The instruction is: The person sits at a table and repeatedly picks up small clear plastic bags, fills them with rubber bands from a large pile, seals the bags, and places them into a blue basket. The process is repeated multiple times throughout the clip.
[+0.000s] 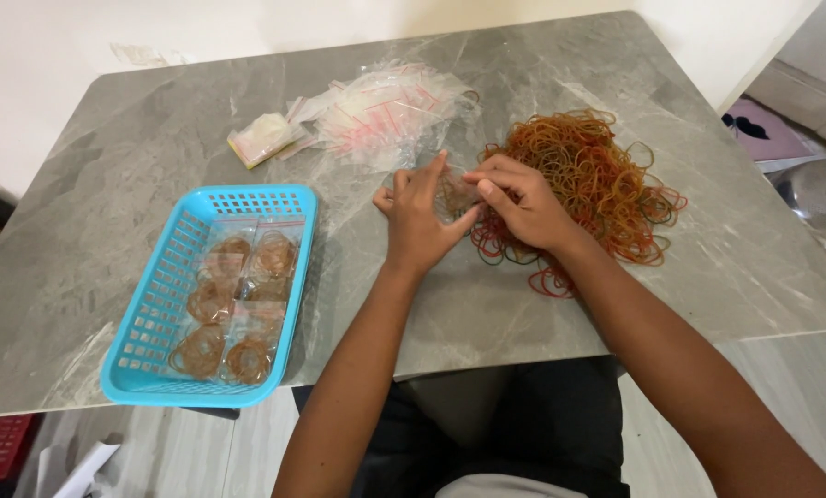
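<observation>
Both grips pinch one small clear bag [456, 195], left hand [419, 224] and right hand [522, 205] fingers curled, wrists angled inward.

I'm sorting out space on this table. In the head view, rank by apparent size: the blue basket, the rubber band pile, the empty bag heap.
1. Blue basket, though it sits nearer the camera.
2. Rubber band pile.
3. Empty bag heap, close to the pile, so this order is unsure.

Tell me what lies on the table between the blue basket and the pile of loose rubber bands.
In the head view, the left hand and right hand lie between the blue basket and the rubber band pile, pinching a small clear bag. Otherwise bare grey table.
</observation>
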